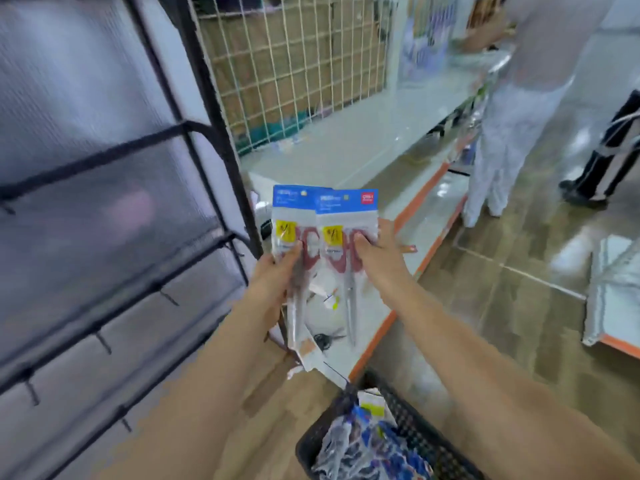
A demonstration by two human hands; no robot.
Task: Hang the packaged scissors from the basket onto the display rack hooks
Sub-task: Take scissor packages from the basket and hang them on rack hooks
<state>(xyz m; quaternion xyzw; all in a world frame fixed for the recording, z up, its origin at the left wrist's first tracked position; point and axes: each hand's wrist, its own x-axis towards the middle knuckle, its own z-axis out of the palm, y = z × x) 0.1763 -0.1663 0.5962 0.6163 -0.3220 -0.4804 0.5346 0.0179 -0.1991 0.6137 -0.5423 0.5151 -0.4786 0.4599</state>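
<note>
- At far left, display rack [114,216]: black bars, blurred.
- Your left hand [273,275] has its grip clamped on one scissors pack [294,244].
- Your right hand [379,258] pinches a second pack [346,237], overlapping the first.
- Below right, basket [412,434] holds more packs.

Both bare forearms reach forward and up from the bottom of the view, converging toward the middle. The left hand [277,275] is raised with its thumb pressed flat on the front of what it grips, fingers hidden behind. The right hand [379,252] sits just beside it, thumb on the front, fingers curled round the far edge.
</note>
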